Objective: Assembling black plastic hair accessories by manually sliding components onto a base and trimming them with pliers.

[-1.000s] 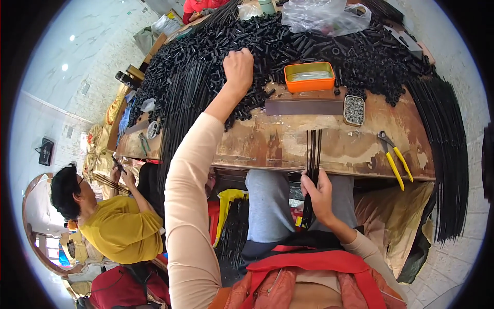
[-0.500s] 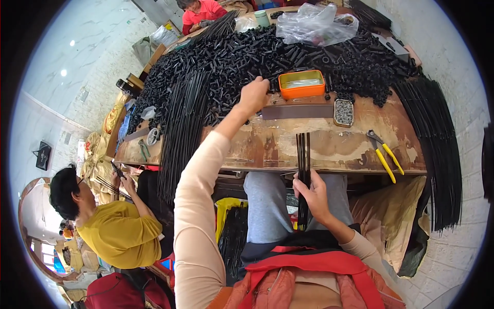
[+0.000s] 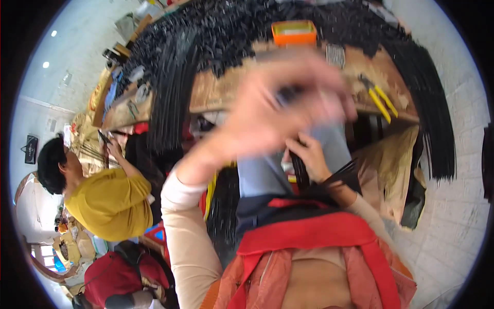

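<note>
My left hand (image 3: 288, 113), blurred by motion, is raised high above my lap and covers part of the table edge. Its fingers curl around a small dark piece (image 3: 289, 95), apparently one of the short black tubes. Lower and partly behind it, my right hand (image 3: 314, 160) grips a bundle of thin black rods (image 3: 299, 167) over my thighs. Dark rod ends (image 3: 346, 174) also fan out across the right wrist. The upper ends of the bundle are hidden behind my left hand.
Short black tubular parts (image 3: 226, 36) are heaped on the wooden table (image 3: 218, 88). An orange tin (image 3: 294, 35), a small tray (image 3: 335, 55) and yellow-handled pliers (image 3: 380, 98) lie there. Long black rods (image 3: 172, 92) overhang the edge. A co-worker in yellow (image 3: 110, 203) sits at left.
My left hand has come back from the heap toward my right hand, with a small dark piece in it. The bundle has tilted. The view has tipped downward.
</note>
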`<action>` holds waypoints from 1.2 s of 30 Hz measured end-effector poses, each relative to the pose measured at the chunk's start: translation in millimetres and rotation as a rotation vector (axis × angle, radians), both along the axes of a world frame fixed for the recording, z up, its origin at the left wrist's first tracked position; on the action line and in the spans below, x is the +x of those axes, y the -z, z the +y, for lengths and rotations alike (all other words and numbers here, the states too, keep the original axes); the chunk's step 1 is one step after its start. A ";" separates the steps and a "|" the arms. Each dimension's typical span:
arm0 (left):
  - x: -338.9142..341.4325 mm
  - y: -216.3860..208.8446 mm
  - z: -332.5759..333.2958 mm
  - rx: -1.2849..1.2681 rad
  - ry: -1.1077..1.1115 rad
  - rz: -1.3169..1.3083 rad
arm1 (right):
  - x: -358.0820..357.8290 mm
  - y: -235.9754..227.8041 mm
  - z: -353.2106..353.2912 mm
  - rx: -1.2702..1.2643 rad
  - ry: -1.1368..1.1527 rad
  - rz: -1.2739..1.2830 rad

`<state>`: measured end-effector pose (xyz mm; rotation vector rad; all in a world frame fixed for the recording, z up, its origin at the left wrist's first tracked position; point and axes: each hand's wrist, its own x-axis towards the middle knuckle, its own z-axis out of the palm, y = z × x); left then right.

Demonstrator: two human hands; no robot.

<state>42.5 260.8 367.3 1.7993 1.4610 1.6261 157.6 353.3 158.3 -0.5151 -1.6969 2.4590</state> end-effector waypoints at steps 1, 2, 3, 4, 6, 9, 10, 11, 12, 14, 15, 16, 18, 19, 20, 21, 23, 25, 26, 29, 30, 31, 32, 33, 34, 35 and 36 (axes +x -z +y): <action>-2.8 -9.5 -14.1 -0.031 -0.128 -0.336 | 2.7 0.0 -3.4 -0.019 0.038 0.054; -30.5 0.3 -21.5 0.103 -0.267 -0.203 | 4.3 0.8 -7.3 -0.009 0.000 0.044; -53.3 15.3 -27.1 0.186 -0.339 -0.244 | 6.6 1.8 -10.9 -0.052 0.000 0.066; -60.5 42.0 -33.9 0.164 -0.488 -0.409 | 9.4 1.9 -14.6 -0.092 0.000 0.096; -45.5 102.2 -42.0 -0.097 -0.713 -0.463 | 17.2 4.9 -14.2 -0.066 0.012 0.090; -13.5 172.2 -49.7 0.000 -0.652 -0.987 | 20.7 3.7 -25.6 -0.045 0.004 0.084; -8.0 182.9 -50.8 0.068 -0.707 -1.053 | 22.4 2.5 -29.0 -0.044 0.007 0.073; -5.0 189.2 -48.0 0.121 -0.753 -1.063 | 24.2 1.9 -29.3 -0.044 0.000 0.064; -3.5 194.1 -44.4 0.175 -0.800 -1.070 | 24.5 1.3 -29.1 -0.029 0.006 0.062; 2.5 199.8 -34.7 0.221 -0.808 -1.071 | 24.0 -0.3 -29.5 -0.011 0.004 0.056; 5.7 198.8 -28.2 0.210 -0.832 -1.094 | 24.3 -1.4 -30.4 -0.021 0.022 0.052; 8.4 200.2 -22.9 0.223 -0.836 -1.098 | 23.6 -1.9 -30.0 -0.032 0.040 0.048; 10.4 199.6 -12.7 0.273 -0.891 -1.085 | 20.6 1.2 -27.9 -0.043 0.042 0.050; 8.8 200.5 -10.1 0.270 -0.891 -1.088 | 19.2 2.6 -26.5 -0.055 0.046 0.057; 6.9 201.5 -8.0 0.292 -0.945 -1.063 | 17.7 2.6 -25.8 -0.056 0.046 0.051; 5.6 202.2 -6.5 0.314 -0.998 -1.037 | 16.1 1.9 -25.4 -0.048 0.027 0.034; 4.5 200.4 -3.1 0.327 -1.001 -1.055 | 13.1 1.4 -23.7 -0.041 0.010 0.011; 4.6 203.7 -2.1 0.342 -1.012 -1.070 | 11.2 1.6 -22.0 -0.093 0.007 0.010; 4.6 206.3 -2.5 0.338 -1.011 -1.072 | 11.2 1.8 -20.2 -0.095 0.010 0.007; 7.3 214.6 -16.9 0.181 -0.918 -1.209 | 11.7 1.5 -15.9 -0.080 0.013 -0.031; 7.1 213.5 -26.4 0.172 -0.920 -1.210 | 11.5 2.1 -16.0 -0.108 0.011 -0.036; 6.7 211.8 -35.8 0.109 -0.774 -1.274 | 11.3 2.7 -15.9 -0.136 0.008 -0.040; 7.0 210.2 -42.9 0.049 -0.629 -1.335 | 11.5 2.7 -15.1 -0.142 0.008 -0.044; 7.7 208.6 -46.6 0.045 -0.582 -1.325 | 11.7 2.6 -13.8 -0.144 0.007 -0.054; 8.8 206.1 -47.0 0.040 -0.586 -1.327 | 11.8 2.3 -12.9 -0.147 0.006 -0.062; 9.4 202.2 -46.8 0.033 -0.559 -1.345 | 11.4 1.5 -12.5 -0.165 0.013 -0.064; 9.8 200.2 -46.5 0.026 -0.532 -1.362 | 12.2 0.4 -12.1 -0.170 0.012 -0.067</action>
